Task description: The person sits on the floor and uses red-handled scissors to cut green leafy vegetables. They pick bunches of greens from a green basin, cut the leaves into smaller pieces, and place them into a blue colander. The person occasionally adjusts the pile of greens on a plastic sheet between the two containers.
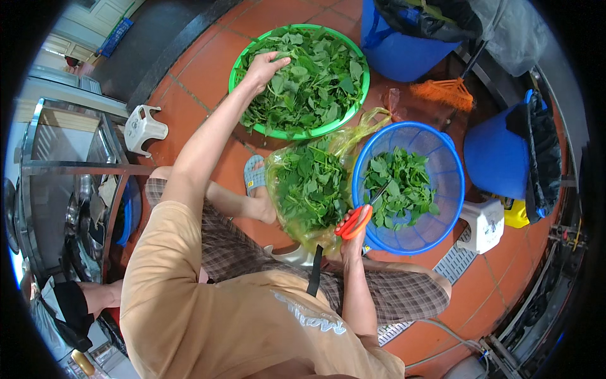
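Note:
My left hand (270,68) is at the near left part of a green plastic basket (366,90) heaped with leafy greens (312,90). Its fingers touch the top leaves; whether they grip any is unclear. In my right hand (352,237) are orange-handled scissors (355,222), their blades pointing over the left side of a blue mesh basket (447,194). Cut-looking greens (402,184) lie in that basket. Between the two baskets, a yellow translucent plastic bag (279,208) lies open with leafy stems (312,184) in it.
Blue bins with black liners (407,52) (497,147) stand at the right, near an orange broom (445,92). A white stool (483,225) touches the blue basket's side; another (144,130) stands left. A metal rack (80,168) and another person's arm (106,293) are at far left.

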Action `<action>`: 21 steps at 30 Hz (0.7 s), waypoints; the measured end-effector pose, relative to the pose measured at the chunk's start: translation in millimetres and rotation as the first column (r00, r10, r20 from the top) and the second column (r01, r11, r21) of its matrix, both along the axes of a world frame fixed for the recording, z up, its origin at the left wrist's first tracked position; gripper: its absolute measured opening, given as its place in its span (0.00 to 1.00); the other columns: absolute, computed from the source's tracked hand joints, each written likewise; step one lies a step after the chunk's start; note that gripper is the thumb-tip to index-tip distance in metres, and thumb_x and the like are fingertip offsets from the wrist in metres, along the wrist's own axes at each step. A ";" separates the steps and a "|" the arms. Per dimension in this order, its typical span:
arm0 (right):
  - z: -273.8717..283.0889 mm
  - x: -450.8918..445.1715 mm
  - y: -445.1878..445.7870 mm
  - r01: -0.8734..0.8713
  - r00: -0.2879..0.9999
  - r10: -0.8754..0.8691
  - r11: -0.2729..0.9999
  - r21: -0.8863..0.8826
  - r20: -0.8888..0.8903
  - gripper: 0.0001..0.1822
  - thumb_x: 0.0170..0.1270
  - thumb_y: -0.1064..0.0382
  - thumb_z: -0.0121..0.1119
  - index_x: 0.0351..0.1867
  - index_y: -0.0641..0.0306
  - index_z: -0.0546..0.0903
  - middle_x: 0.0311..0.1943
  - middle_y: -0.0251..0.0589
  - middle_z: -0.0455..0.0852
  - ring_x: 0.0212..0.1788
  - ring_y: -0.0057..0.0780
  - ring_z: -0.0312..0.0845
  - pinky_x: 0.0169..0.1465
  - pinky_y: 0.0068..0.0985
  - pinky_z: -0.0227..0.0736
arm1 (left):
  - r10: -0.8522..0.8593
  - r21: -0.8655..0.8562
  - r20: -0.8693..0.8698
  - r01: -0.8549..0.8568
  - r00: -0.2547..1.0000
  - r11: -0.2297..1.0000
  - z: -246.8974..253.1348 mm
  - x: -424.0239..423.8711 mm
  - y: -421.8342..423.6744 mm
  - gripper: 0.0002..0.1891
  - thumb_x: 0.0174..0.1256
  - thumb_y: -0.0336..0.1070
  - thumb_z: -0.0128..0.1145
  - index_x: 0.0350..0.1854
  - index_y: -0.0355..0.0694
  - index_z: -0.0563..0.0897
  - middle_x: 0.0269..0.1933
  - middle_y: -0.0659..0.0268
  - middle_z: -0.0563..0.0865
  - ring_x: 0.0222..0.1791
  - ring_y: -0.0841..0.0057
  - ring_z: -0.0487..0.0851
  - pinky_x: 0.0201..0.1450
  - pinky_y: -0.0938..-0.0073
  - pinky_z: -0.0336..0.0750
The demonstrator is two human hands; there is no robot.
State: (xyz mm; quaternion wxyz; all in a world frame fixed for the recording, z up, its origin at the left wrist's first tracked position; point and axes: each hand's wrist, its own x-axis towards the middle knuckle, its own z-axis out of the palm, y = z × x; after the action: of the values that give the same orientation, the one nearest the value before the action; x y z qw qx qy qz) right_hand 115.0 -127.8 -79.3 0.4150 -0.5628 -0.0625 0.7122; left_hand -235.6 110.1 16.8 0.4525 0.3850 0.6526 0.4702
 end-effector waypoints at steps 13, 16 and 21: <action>-3.9 0.0 -3.8 -0.013 1.000 0.013 1.000 0.018 0.001 0.32 0.58 0.28 0.50 0.37 0.60 0.69 0.22 0.31 0.69 0.19 0.23 0.67 0.22 0.22 0.65 | -0.142 -0.239 0.528 0.307 0.837 0.921 -65.2 77.1 -159.9 0.10 0.65 0.34 0.56 0.47 0.41 0.81 0.35 0.75 0.84 0.28 0.90 0.77 0.30 0.88 0.73; -4.9 1.6 -4.2 -0.022 1.000 0.022 1.000 0.012 0.007 0.32 0.58 0.29 0.51 0.37 0.60 0.69 0.22 0.31 0.69 0.19 0.22 0.67 0.22 0.22 0.66 | -0.196 -0.257 0.462 0.342 0.865 0.904 -91.3 101.7 -179.6 0.11 0.65 0.31 0.56 0.48 0.41 0.81 0.37 0.76 0.83 0.29 0.92 0.75 0.31 0.90 0.69; -2.0 2.9 -4.0 -0.004 1.000 0.004 1.000 0.007 0.025 0.32 0.58 0.29 0.51 0.37 0.60 0.69 0.22 0.31 0.69 0.19 0.21 0.67 0.22 0.21 0.66 | -0.310 -0.252 0.434 0.445 0.846 0.859 -120.7 116.2 -191.9 0.14 0.64 0.31 0.55 0.52 0.41 0.80 0.38 0.77 0.82 0.29 0.93 0.73 0.30 0.89 0.67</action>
State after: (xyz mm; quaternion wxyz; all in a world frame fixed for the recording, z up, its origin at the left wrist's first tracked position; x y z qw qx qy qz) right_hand 117.9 -131.8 -81.3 0.4147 -0.5700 -0.0710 0.7057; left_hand -119.4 -81.7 -104.0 0.7145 0.3245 0.5343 0.3142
